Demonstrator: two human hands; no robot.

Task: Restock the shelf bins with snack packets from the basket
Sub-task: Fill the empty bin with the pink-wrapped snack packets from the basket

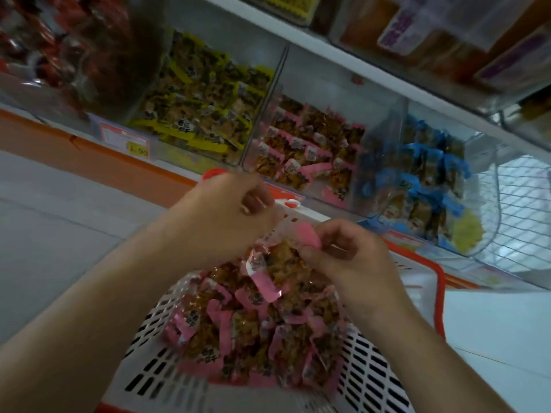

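Note:
A white slotted basket with a red rim sits low in view, heaped with pink-edged snack packets. Above the heap, my two hands lift a small bunch of these packets. My right hand pinches a pink packet end between thumb and fingers. My left hand is curled, with the bunch hanging just under its palm and a packet edge showing at its fingertips. Straight ahead on the shelf, the clear bin holds matching pink packets, roughly half full.
Left of the pink bin are a bin of yellow packets and one of red packets. To its right is a bin of blue packets, then a wire basket. An upper shelf overhangs the bins.

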